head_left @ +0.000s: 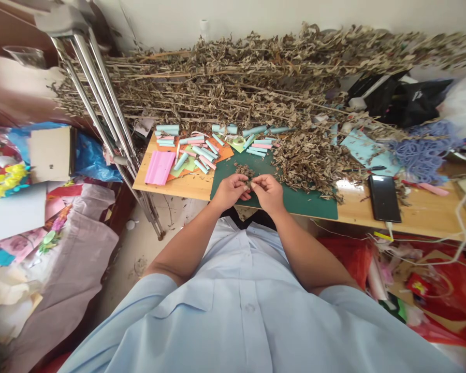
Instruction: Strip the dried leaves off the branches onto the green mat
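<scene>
Through the head view I have both bare hands at the near edge of the dark green mat (310,205), almost meeting. The right hand (268,191) has thumb and forefinger together, pinched on what looks like a small dried leaf fragment (250,182). The left hand (232,190) is just beside it with its fingers curled in; the fragment is too small for me to tell whether those fingers clamp it too. A little heap of leaf crumbs (244,169) lies on the mat just beyond the fingertips, and the larger pile of dried leaves (310,160) spreads to the right.

My main worry is brittleness: a hard squeeze or twist could shatter the fragment, and because the hands are so near the mat's edge, bits could drop onto the shirt (241,300) or the floor. A wide sweep of the right forearm could drag leaves off the pile, or catch the white cable (389,228) and tug the smartphone (384,199). On the left, an elbow knocking the metal crutches (101,98) might topple them across the rolled paper tubes (202,155).
</scene>
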The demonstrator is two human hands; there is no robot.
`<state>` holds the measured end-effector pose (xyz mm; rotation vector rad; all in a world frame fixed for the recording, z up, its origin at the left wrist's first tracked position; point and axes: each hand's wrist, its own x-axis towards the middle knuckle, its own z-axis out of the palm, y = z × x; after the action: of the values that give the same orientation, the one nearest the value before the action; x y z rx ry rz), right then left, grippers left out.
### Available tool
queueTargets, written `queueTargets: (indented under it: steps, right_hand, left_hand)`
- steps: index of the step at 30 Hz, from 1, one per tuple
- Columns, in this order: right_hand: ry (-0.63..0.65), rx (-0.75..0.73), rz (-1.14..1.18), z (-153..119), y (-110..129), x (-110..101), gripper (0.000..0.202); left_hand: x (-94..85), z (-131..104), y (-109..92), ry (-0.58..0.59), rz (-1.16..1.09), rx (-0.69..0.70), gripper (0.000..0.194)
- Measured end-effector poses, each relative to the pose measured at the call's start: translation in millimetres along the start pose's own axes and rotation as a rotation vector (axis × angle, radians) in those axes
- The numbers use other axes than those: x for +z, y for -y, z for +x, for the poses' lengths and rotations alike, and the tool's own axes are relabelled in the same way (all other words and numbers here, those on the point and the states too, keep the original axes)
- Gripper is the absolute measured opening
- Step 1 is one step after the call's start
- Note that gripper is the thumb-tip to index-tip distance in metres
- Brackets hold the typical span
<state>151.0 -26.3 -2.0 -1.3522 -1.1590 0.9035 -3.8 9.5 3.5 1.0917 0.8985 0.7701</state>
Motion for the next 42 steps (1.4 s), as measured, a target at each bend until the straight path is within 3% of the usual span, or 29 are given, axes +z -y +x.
queueTargets:
  steps: [23, 30, 42]
  right_hand:
    - [-0.001, 0.042, 0.065, 3, -11, 0, 0.015]
    - [-0.087, 0.084, 0.194, 6, -8, -2, 0.018]
    - [-0.030, 0.001, -0.008, 1, -8, 1, 0.016]
  left_hand:
    - [3.3, -2, -2, -0.045, 0.050, -0.015, 0.019]
    - [1.3, -1, -3, -0.055, -0.025, -0.004, 0.025]
    - [0.6, 1, 3, -0.044, -0.037, 0.011, 0.028]
